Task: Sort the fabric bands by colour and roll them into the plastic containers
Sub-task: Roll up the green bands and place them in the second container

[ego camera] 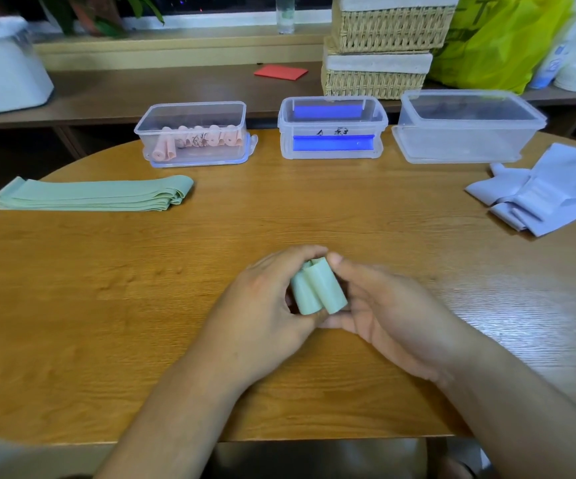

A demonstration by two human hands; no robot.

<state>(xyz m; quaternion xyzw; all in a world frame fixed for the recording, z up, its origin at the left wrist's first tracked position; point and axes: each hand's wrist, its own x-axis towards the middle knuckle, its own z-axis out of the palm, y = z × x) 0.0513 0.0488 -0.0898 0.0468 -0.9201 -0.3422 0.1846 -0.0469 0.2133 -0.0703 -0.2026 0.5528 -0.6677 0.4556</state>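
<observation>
The rolled green band point(318, 290), doubled into two side-by-side rolls, is held between both grips over the table point(107, 323). The left hand point(262, 305) curls its fingers round the left roll. The right hand point(383, 305) pinches the other, thumb on top and fingers beneath. The flat green stack point(96, 194) lies well beyond the grip, to its left.

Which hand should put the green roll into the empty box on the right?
Probably the right hand: both it and the left hand grip the green roll, but the empty-looking box stands far right, on that hand's side.
</observation>
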